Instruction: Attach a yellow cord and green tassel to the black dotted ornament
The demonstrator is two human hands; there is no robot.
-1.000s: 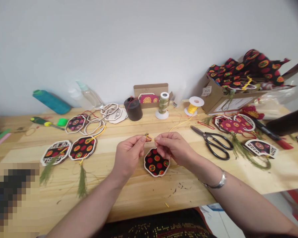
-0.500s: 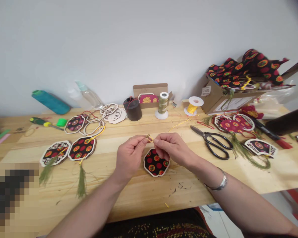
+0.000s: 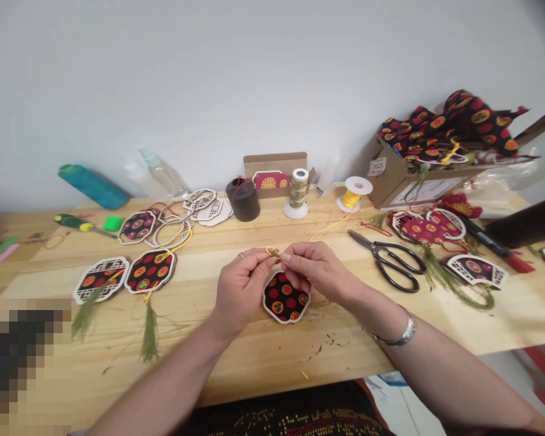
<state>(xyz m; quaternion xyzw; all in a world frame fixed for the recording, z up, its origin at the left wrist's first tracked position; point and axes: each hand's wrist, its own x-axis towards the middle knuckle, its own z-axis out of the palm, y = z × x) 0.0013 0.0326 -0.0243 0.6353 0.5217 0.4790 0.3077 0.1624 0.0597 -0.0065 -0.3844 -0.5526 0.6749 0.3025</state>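
Observation:
My left hand pinches a yellow cord, a small loop of it showing above the fingertips. Close against it, my right hand is closed on the same cord in a pinch. Part of the cord is hidden by the fingers. Under my hands a scalloped pendant, black patterned fabric in a pale wooden frame, lies on the table; my right fingers cover its top corner. From a white spool of yellow cord a strand runs toward my right hand.
Black-handled scissors lie to the right. Finished pendants with green tassels lie at left. Along the wall stand a black thread cone, a green thread spool and a cardboard box of fabric. A screwdriver lies far left.
My left hand has shifted slightly right, closer to my right hand. A small loop of yellow cord now stands above the fingertips. The pendant below has stayed put.

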